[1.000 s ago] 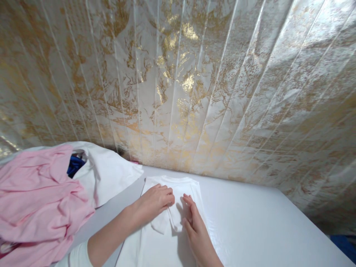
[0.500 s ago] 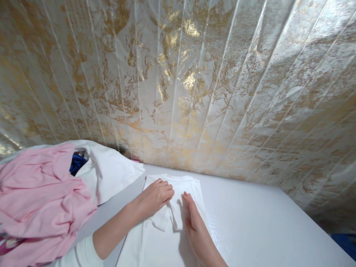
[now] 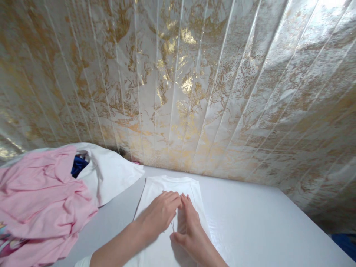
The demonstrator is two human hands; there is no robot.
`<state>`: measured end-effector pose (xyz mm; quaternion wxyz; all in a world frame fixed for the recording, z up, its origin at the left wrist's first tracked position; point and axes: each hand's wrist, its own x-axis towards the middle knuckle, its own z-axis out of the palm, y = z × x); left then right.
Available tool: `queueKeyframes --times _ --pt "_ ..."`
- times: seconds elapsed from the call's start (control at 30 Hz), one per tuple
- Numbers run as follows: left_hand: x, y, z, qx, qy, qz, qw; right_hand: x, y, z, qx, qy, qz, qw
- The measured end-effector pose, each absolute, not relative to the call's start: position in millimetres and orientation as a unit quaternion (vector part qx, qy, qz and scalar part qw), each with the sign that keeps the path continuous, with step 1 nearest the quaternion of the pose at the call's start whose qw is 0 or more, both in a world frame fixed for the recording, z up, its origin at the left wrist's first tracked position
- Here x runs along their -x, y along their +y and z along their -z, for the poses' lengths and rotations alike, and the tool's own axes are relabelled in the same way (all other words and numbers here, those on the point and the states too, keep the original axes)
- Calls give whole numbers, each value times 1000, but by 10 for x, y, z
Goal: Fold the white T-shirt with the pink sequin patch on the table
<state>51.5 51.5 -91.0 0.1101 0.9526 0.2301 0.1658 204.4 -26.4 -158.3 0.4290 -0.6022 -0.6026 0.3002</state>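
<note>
A white shirt [image 3: 158,183] lies on the white table, folded into a long narrow shape with its neckline at the far end. My left hand [image 3: 164,209] is over the middle of it, fingers curled down and closed on a bit of the cloth. Beside it, my right hand [image 3: 190,226] rests on its edge over the shirt, thumb spread from the straight fingers and nothing held. The fingertips of both hands come together above a small crease. What lies under my left palm is hidden.
To the left is a heap of clothes: a pink garment [image 3: 41,200] on top, a white garment [image 3: 111,176] behind it and some dark blue cloth [image 3: 78,165] between. The table [image 3: 256,218] reaches to a gold-patterned silvery covering [image 3: 172,92] at the back. Blue fabric [image 3: 345,243] shows at far right.
My left hand has moved right and nearer, closing the gap to my right hand. A raised flap of the shirt between them has been lowered, and my right thumb has spread outward.
</note>
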Motion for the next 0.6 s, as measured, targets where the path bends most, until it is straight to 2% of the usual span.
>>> queueKeyframes --times 0.1,0.3,0.47,0.6 --pt "-570 337 925 -947 237 -143 165 -2103 -252 1551 563 -544 -370 500" --pt "-532 357 882 -935 307 -114 137 -2196 -240 1486 493 -392 -444 637" --pt "-565 275 814 -937 310 -120 106 -2239 -197 1585 478 -398 -446 643" --pt "-578 153 935 -957 240 -79 138 -2209 -173 1673 506 -414 -431 622"
